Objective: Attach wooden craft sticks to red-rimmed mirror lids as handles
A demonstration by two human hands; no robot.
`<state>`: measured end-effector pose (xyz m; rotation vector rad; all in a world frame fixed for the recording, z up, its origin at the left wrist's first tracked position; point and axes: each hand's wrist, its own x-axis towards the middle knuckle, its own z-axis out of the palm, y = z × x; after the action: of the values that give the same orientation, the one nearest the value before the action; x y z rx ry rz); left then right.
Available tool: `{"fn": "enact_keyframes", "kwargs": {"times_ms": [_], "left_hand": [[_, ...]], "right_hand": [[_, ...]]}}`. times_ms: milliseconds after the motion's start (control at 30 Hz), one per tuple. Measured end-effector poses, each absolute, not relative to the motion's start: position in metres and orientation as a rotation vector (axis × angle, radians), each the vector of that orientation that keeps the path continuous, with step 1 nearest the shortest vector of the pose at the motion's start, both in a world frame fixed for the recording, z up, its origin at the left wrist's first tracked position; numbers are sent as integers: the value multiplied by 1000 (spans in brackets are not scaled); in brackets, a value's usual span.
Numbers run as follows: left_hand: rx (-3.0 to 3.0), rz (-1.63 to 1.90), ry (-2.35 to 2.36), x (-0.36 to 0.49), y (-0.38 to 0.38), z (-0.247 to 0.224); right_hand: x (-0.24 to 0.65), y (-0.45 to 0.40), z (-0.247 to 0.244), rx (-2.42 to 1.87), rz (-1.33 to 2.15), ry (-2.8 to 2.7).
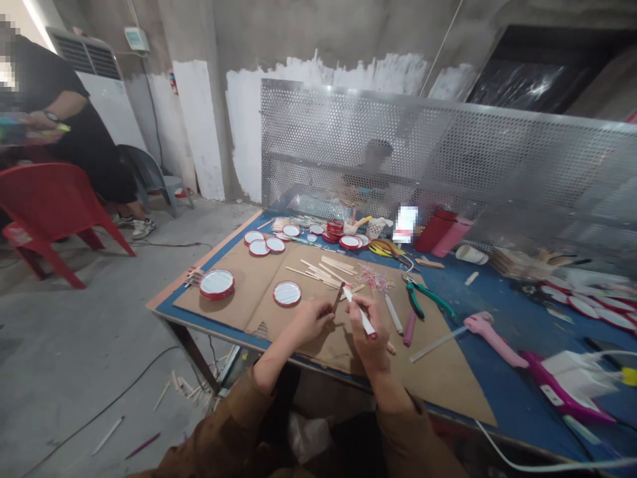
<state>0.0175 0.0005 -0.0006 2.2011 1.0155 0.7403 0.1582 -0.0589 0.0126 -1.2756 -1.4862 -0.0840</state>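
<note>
From here I see the left hand (317, 320) pinching a thin brown strip (339, 297) upright over the cardboard (279, 318) on the blue tabletop (517, 392). The right hand (369, 326) grips a white marker (365, 320) like a pen, its upper end close beside the strip. Pale wooden sticks (323, 271) lie just beyond both hands, and green-handled pliers (432, 299) rest to the right, near a pink glue gun (495, 337).
</note>
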Motion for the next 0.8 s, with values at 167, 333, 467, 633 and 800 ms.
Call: {"fn": "enact_keyframes", "kwargs": {"times_ms": [167,333,467,633,800], "left_hand": [[2199,749,1018,18,1,0],[2218,749,1012,18,1,-1],[2227,759,1000,17,1,-2],[2225,763,1007,17,1,-3],[2228,754,1019,18,2,-3]], "right_hand": [[160,-56,10,-1268,-111,-1463],[162,-54,7,-1264,-110,-1448],[161,-55,7,-1279,-84,-1455],[161,-54,7,-1283,-87,-1463],[162,-53,4,-1276,-54,-1451]]}}
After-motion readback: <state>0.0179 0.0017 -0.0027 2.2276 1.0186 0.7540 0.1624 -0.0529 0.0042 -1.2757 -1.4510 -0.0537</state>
